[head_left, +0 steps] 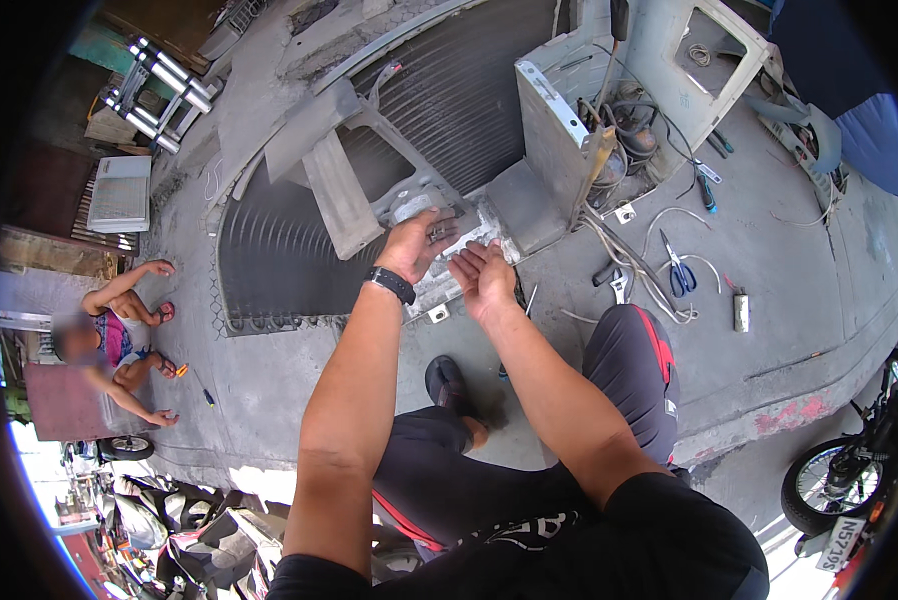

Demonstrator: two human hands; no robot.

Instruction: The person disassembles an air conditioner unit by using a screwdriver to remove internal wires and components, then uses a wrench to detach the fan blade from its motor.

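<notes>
My left hand (424, 243), with a dark watch on its wrist, reaches over a dirty grey metal base (459, 262). Its fingers are spread and nothing shows in them. Close beside it, my right hand (486, 280) is turned palm up with fingers loosely bent; I see nothing held. Just beyond my left hand lies a grey metal bracket (394, 150) with a flat plate (341, 195). Behind these stretches a curved, finned condenser coil (279, 262). To the right stands an opened metal housing (549, 150) with a compressor and pipes (637, 130).
Right of my hands lie blue-handled scissors (681, 275), an adjustable wrench (619, 284), a screwdriver (708, 192), loose cables (659, 290) and a cylindrical capacitor (741, 310). Another person (119, 340) sits at the left. A motorcycle (839, 480) stands at lower right; a folded ladder (159, 95) lies far left.
</notes>
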